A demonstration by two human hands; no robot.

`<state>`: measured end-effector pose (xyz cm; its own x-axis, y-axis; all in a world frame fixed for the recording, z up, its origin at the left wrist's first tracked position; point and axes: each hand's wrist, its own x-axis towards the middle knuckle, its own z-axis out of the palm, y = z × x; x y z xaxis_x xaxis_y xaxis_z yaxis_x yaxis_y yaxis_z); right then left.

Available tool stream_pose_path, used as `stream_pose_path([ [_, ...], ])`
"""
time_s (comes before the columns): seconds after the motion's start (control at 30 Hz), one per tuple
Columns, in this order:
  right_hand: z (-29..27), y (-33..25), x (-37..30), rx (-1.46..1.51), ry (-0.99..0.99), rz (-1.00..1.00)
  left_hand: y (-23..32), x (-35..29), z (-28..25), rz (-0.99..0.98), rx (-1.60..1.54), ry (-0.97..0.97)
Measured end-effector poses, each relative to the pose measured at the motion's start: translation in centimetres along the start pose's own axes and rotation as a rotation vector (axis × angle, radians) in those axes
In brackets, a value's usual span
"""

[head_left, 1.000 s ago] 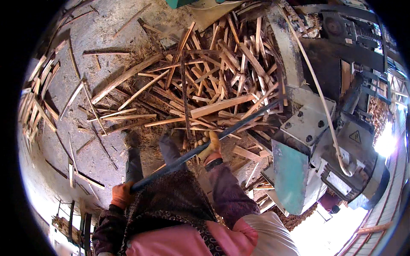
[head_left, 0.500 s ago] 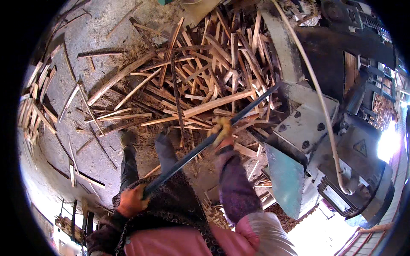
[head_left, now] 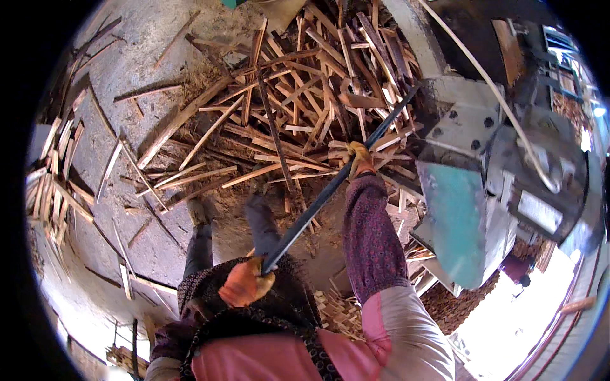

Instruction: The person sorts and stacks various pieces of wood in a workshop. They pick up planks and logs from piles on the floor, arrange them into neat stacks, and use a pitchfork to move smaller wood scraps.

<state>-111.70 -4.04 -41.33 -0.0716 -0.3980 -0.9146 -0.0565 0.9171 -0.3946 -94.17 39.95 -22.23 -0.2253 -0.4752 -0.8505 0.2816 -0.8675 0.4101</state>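
Note:
My left hand, in an orange work glove, is closed around the near end of a long, straight dark grey bar. Farther along, my right hand, gloved in yellow and orange, grips the same bar. The bar slants from my waist up to the right, its far tip over the right edge of a heap of split wood strips, close to the machine. Whether the tip touches wood or metal I cannot tell.
To the right stands a machine with a bolted metal housing, a teal guard plate and a pale hose or cable. Loose strips lie on the floor at left beside another wood stack. A person is at far right.
Both hands and the bar have shifted to the right, my right hand also farther forward. The whole view has turned a little. Both hands keep their grip.

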Motion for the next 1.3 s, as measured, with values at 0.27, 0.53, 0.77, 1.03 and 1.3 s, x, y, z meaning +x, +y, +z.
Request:
stream_pose_path([
  [0.27,1.1,13.1,-10.2,0.164,-0.202,-0.234,-11.0,-8.6,-4.7,0.236,0.216,0.173],
  [0.53,10.5,23.4,-31.0,0.254,-0.078,-0.288,-21.6,-23.0,-12.5,0.155,0.291,0.103],
  [0.77,14.1,27.5,-34.6,0.258,-0.078,-0.008,-25.9,-27.6,-17.7,-0.047,0.313,0.294],
  [1.03,6.5,25.0,-20.0,0.280,-0.350,0.194,-23.8,-16.5,-10.2,-0.139,0.703,0.463],
  [1.3,8.0,11.7,-21.5,0.186,-0.098,0.042,-15.6,-8.1,-9.5,0.061,0.755,0.630],
])
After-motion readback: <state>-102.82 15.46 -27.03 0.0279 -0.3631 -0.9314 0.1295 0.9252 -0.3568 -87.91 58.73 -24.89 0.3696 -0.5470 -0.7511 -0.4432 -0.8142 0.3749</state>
